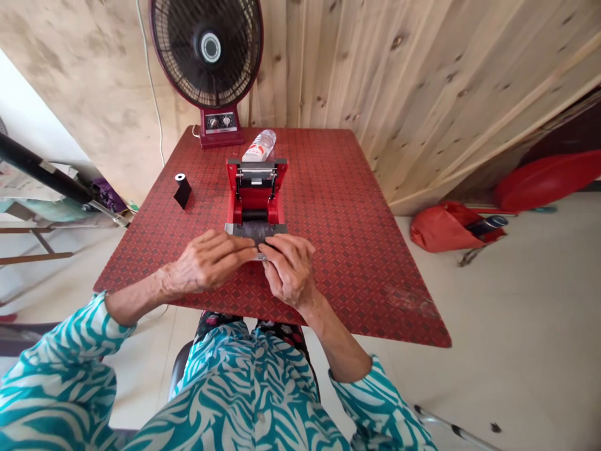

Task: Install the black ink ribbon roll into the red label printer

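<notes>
A small red printer-like machine [256, 197] stands on the table in front of me with its lid raised, showing rollers and a metal bar. Dark ribbon [256, 232] stretches over its grey front edge toward me. My left hand [211, 260] reaches in from the left, fingers together and tips pinched on the ribbon's near end. From the other side my right hand [291, 266] curls its fingers on the same end, close beside the left fingertips. A pale printed strip [261, 255] shows between the hands. The fingers hide part of the ribbon's end.
A dark ribbon roll [182, 188] with a white core stands left of the machine, its loose end hanging out. Behind the machine lies a clear plastic bottle [260, 145]. A maroon fan [220, 122] stands at the back of the red patterned table [347, 250], against the wall.
</notes>
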{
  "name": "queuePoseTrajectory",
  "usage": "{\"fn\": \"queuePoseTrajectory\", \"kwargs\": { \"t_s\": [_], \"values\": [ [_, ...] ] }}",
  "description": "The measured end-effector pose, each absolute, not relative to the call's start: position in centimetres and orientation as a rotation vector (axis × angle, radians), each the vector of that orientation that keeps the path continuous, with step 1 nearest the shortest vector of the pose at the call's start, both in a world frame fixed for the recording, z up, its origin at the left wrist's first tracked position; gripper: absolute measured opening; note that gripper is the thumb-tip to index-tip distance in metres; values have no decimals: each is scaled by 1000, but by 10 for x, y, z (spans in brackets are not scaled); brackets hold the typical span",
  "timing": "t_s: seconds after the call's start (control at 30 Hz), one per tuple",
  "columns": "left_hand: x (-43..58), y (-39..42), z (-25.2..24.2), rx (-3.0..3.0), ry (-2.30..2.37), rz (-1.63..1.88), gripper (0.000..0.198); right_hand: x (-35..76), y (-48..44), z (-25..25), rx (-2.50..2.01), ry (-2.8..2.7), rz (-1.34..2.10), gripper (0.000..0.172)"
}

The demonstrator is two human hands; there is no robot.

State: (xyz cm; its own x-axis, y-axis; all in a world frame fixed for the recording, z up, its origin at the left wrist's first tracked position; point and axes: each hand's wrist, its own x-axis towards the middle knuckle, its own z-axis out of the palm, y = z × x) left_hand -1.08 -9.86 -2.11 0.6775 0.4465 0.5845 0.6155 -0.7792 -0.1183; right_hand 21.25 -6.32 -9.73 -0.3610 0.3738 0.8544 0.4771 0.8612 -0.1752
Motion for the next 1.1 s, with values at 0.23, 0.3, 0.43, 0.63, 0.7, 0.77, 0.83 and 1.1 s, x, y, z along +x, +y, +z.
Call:
{"fn": "queuePoseTrajectory", "kwargs": {
  "t_s": [0.23,0.3,0.43,0.63,0.7,0.77,0.83,1.1],
  "values": [
    [-40,-32,-9,-2383,-1575,-1318,56,210,-62,-107,-629,-1957,-226,27],
    [-40,-17,-10,-2456,-1712,-1446,61,210,-62,-108,-620,-1956,-229,28],
    [-37,-16,-16,-2507,-1833,-1603,58,208,-61,-112,-610,-1938,-205,35],
    [-45,-15,-23,-2391,-1780,-1740,59,208,-60,-119,-640,-1939,-122,40],
    [-45,-7,-18,-2381,-1835,-1708,57,209,-60,-120,-651,-1943,-116,41],
    [-43,0,-13,-2439,-1915,-1673,57,210,-61,-120,-657,-1945,-127,41],
    [-41,0,-12,-2447,-1948,-1713,59,210,-61,-118,-659,-1951,-137,41],
    [-37,-40,-47,-2518,-1846,-1663,55,209,-64,-118,-629,-1926,-141,37]
  ]
}}
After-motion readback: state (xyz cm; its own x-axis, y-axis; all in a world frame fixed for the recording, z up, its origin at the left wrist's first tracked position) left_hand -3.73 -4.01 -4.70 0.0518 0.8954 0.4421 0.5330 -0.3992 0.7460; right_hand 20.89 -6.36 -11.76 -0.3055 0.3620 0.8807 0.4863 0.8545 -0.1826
